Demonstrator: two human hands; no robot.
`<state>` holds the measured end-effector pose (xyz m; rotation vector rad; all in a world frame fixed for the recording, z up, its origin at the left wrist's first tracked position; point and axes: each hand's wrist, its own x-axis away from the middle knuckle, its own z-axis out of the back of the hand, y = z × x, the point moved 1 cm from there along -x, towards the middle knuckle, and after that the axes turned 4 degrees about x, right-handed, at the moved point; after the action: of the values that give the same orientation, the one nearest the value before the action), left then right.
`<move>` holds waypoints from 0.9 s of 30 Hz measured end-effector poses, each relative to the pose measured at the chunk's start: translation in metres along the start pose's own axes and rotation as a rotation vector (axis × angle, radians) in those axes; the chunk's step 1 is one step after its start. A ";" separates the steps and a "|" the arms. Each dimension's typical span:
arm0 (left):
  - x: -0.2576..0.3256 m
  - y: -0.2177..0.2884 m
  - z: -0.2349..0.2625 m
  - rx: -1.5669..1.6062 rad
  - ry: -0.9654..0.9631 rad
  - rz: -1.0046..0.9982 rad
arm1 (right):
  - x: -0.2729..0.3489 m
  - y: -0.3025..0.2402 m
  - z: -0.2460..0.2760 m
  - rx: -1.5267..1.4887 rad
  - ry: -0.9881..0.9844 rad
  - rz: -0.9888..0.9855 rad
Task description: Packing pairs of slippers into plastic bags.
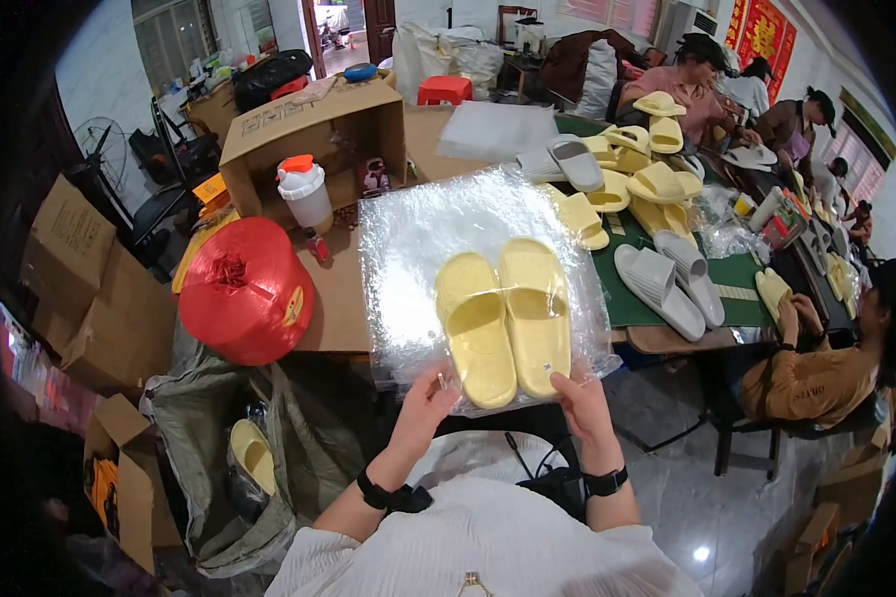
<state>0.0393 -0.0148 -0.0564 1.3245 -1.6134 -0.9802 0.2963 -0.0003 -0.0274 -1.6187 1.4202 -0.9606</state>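
Observation:
A pair of yellow slippers (535, 323) lies side by side, toes away from me, on a pile of clear plastic bags (408, 259) at the table's front edge. I cannot tell whether the slippers are inside the top bag or on it. My left hand (426, 406) pinches the bag's near edge, left of the left slipper's heel. My right hand (584, 406) grips the same edge on the other side, its thumb beside the right slipper's heel. Some of the fingers are hidden under the plastic.
Left of the bags are a red twine roll (244, 291), a white bottle (305, 192) and an open carton (314, 124). Yellow slippers (627, 149) and grey slippers (672, 282) crowd the right side. A co-worker (816, 383) sits there. A sack (209, 428) stands lower left.

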 end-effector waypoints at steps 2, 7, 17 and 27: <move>0.003 0.016 -0.007 -0.088 0.004 0.023 | 0.004 -0.006 -0.006 0.013 0.007 0.021; 0.000 0.036 -0.020 -0.131 -0.134 0.049 | 0.008 -0.005 -0.013 0.188 -0.008 0.211; 0.003 0.019 -0.036 0.232 -0.224 0.035 | 0.014 0.019 -0.041 0.444 0.147 0.438; 0.033 0.026 0.011 0.100 -0.058 -0.145 | 0.022 -0.014 -0.059 0.945 -0.284 0.408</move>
<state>0.0155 -0.0427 -0.0328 1.5115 -1.6470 -1.0445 0.2515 -0.0251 0.0117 -0.6887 0.8292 -0.9023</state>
